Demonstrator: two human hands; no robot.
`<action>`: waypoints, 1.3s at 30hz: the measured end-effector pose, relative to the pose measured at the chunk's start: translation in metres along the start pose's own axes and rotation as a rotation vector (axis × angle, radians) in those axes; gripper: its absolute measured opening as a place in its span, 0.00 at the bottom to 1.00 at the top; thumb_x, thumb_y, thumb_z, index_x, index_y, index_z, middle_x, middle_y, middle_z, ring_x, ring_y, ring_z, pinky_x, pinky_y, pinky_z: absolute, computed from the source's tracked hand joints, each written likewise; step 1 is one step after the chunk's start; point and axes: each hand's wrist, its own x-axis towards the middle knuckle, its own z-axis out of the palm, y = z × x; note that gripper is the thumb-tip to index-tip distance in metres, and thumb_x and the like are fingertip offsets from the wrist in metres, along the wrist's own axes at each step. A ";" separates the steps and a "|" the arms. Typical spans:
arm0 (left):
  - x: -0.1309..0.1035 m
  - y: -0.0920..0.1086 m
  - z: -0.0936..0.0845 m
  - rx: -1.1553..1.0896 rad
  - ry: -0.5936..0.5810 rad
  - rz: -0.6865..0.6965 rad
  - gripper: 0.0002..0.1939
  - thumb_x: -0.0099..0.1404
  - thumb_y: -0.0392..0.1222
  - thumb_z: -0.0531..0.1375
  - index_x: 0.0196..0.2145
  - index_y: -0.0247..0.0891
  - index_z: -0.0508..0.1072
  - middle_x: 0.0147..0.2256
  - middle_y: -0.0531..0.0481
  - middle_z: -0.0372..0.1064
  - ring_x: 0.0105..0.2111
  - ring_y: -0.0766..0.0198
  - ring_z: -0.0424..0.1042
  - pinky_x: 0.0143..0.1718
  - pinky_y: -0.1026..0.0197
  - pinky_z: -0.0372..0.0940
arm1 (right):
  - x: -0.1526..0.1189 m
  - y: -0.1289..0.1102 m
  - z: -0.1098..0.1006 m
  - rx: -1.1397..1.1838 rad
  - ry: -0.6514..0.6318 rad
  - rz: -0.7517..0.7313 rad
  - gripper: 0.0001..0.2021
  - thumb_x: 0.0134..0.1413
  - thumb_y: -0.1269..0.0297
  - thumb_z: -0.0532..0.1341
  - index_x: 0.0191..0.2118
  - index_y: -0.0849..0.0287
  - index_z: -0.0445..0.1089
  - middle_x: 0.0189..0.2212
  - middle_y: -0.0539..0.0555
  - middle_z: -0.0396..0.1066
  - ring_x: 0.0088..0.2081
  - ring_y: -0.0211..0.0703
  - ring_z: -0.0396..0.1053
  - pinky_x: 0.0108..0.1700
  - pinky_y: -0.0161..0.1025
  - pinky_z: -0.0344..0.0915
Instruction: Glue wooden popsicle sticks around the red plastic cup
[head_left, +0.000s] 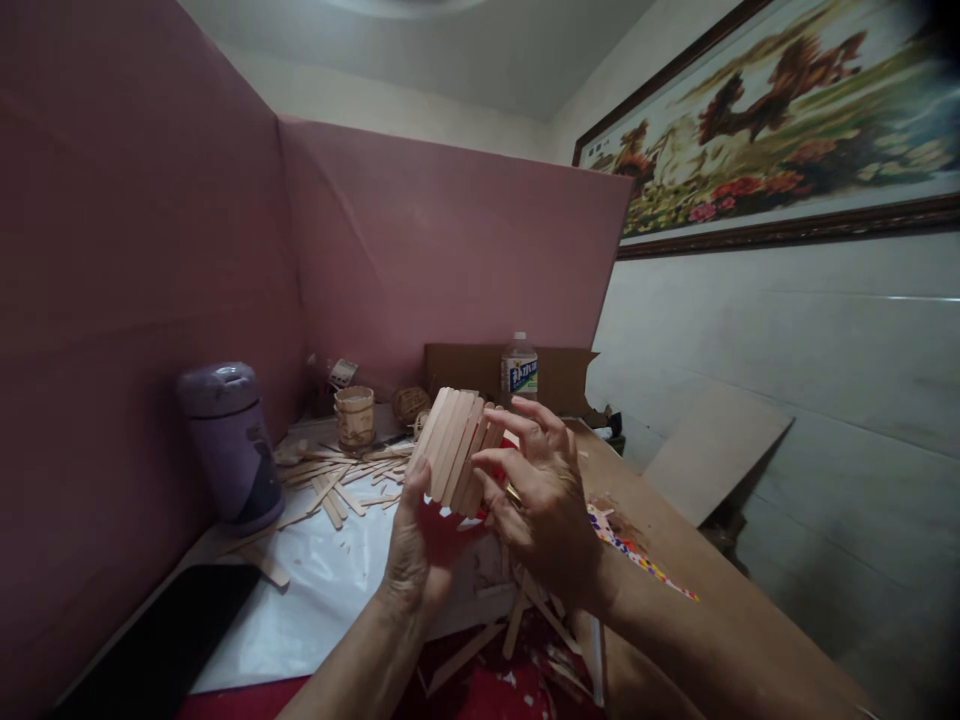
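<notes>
In front of me a red container, its exact kind hidden, is tilted and faced with a row of flat wooden craft sticks (450,450). Red shows through gaps between some sticks and at the right side. My left hand (420,545) grips it from the lower left, thumb against the sticks. On its right side, my right hand (536,480) has bent fingers pressed on the sticks, thumb below them. Many loose craft sticks (330,490) lie scattered on the white sheet (300,640) behind and left of my hands.
A purple lidded bottle (232,450) stands at left, near a dark flat object (165,640). Toward the back are a stick-covered cup (355,415), a woven ball (411,404) and a clear labelled bottle (519,370). More sticks (465,658) lie below my hands. Pink panels (450,240) enclose the table.
</notes>
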 end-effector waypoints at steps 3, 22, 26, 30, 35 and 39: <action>0.000 -0.001 0.000 0.020 0.008 0.050 0.23 0.58 0.45 0.62 0.52 0.41 0.69 0.40 0.45 0.74 0.35 0.58 0.74 0.35 0.55 0.72 | 0.001 -0.002 0.002 -0.064 0.006 -0.049 0.05 0.56 0.70 0.59 0.34 0.56 0.72 0.51 0.55 0.68 0.59 0.54 0.54 0.58 0.57 0.54; -0.001 0.002 0.002 0.015 0.008 0.083 0.21 0.61 0.46 0.60 0.51 0.40 0.69 0.41 0.44 0.74 0.39 0.57 0.74 0.39 0.54 0.71 | 0.001 -0.007 0.003 -0.055 0.083 0.029 0.02 0.55 0.71 0.60 0.33 0.59 0.71 0.43 0.57 0.69 0.52 0.54 0.58 0.54 0.54 0.57; 0.000 0.001 0.001 0.031 0.001 0.107 0.23 0.61 0.47 0.60 0.52 0.39 0.69 0.43 0.43 0.73 0.38 0.58 0.73 0.40 0.54 0.71 | 0.001 -0.011 0.007 -0.101 0.113 -0.021 0.03 0.55 0.71 0.60 0.33 0.58 0.71 0.41 0.56 0.70 0.51 0.54 0.60 0.53 0.54 0.57; 0.001 -0.001 0.000 0.048 0.019 0.125 0.24 0.61 0.47 0.60 0.54 0.40 0.67 0.45 0.44 0.73 0.39 0.59 0.74 0.41 0.55 0.70 | -0.001 -0.015 0.010 -0.136 0.119 -0.023 0.05 0.56 0.73 0.59 0.32 0.59 0.70 0.39 0.55 0.71 0.49 0.53 0.61 0.52 0.53 0.56; 0.002 -0.003 -0.002 0.034 -0.009 0.120 0.23 0.62 0.47 0.59 0.54 0.39 0.67 0.44 0.44 0.74 0.41 0.57 0.74 0.42 0.55 0.70 | -0.002 -0.015 0.011 -0.085 0.064 0.005 0.04 0.55 0.72 0.59 0.32 0.59 0.69 0.39 0.56 0.71 0.50 0.54 0.60 0.53 0.54 0.54; 0.004 0.002 -0.002 -0.051 -0.066 0.091 0.23 0.63 0.47 0.58 0.55 0.36 0.66 0.43 0.43 0.75 0.41 0.58 0.74 0.43 0.57 0.70 | -0.002 -0.015 0.002 -0.003 0.092 -0.004 0.03 0.53 0.72 0.60 0.32 0.58 0.68 0.40 0.55 0.69 0.51 0.54 0.60 0.53 0.54 0.55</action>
